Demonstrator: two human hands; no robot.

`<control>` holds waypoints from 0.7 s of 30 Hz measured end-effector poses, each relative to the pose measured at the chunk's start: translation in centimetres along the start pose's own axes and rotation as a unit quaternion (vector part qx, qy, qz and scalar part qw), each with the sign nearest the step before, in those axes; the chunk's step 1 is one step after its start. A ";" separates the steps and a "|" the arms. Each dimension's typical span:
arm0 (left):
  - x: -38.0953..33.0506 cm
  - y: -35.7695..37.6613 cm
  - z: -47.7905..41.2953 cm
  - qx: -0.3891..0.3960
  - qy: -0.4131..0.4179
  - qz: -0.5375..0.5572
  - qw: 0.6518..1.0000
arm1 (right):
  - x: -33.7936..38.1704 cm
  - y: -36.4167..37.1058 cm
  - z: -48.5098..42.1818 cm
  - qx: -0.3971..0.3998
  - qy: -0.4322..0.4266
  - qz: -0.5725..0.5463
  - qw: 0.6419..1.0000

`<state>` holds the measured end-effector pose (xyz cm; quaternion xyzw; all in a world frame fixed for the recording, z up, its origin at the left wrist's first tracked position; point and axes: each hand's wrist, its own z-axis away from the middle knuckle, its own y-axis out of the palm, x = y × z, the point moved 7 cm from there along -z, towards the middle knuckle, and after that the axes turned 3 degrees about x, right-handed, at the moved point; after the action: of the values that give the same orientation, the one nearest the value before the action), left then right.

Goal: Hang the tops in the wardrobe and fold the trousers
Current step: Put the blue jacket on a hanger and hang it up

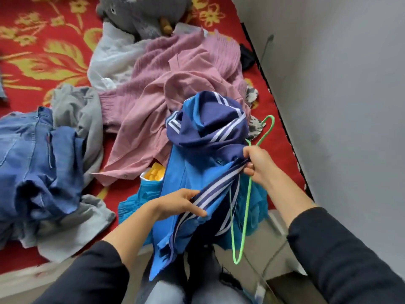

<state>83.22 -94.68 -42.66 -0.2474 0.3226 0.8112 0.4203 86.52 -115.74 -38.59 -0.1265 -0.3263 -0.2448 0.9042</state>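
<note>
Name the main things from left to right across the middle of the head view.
Jeans → grey garment → pink shirt → striped top → hanger → wall.

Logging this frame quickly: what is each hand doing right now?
Left hand: grips the blue striped top.
Right hand: grips the green hanger together with the top.

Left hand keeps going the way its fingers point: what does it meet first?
The left hand grips the blue striped jacket, so it would push further into that cloth first. Beyond that, probably the green hanger; depth is unclear.
</note>
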 end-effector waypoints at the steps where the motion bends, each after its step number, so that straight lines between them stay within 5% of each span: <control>1: -1.2 0.0 0.5 0.018 0.010 0.003 1.000 | 2.3 0.3 1.2 0.013 -0.022 -0.009 1.000; 4: -6.0 -0.8 2.3 0.008 0.042 -0.025 0.999 | 9.2 2.1 5.7 0.051 -0.091 0.017 0.994; 6: -9.8 -3.2 3.4 -0.106 0.104 -0.028 0.988 | 13.4 3.6 9.2 0.070 -0.143 0.039 0.986; 10: -17.0 -8.7 9.2 -0.451 0.257 -0.129 0.845 | 17.6 5.8 14.4 0.077 -0.200 0.098 0.972; 12: -19.4 -9.3 10.5 -0.462 0.299 -0.222 0.805 | 18.0 7.0 16.3 0.105 -0.215 0.132 0.962; 15: -21.3 -8.6 9.6 -0.346 0.264 -0.335 0.836 | 18.2 8.5 18.1 0.175 -0.240 0.203 0.933; 18: -22.4 -8.3 9.9 -0.342 0.275 -0.299 0.848 | 19.5 8.7 19.2 0.191 -0.282 0.245 0.908; 21: -24.9 -9.6 12.8 -0.410 0.336 -0.200 0.824 | 21.3 7.1 19.5 0.103 -0.316 0.263 0.906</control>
<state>102.68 -94.12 -20.35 -0.7135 0.0246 0.6333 0.2988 94.13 -109.79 -10.47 -0.1850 -0.5732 0.0899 0.7932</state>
